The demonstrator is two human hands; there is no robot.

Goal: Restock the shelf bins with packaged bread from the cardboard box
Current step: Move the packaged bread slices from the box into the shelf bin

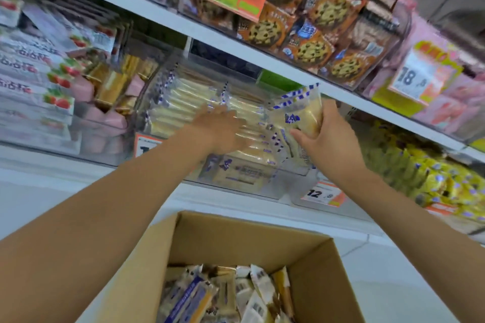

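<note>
Head view — bread packet upright, wrapped by right grip — left grip flat on binned packets

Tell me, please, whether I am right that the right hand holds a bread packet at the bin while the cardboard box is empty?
No: the head view shows the cardboard box holding many packets; the right hand does hold a bread packet.
</note>
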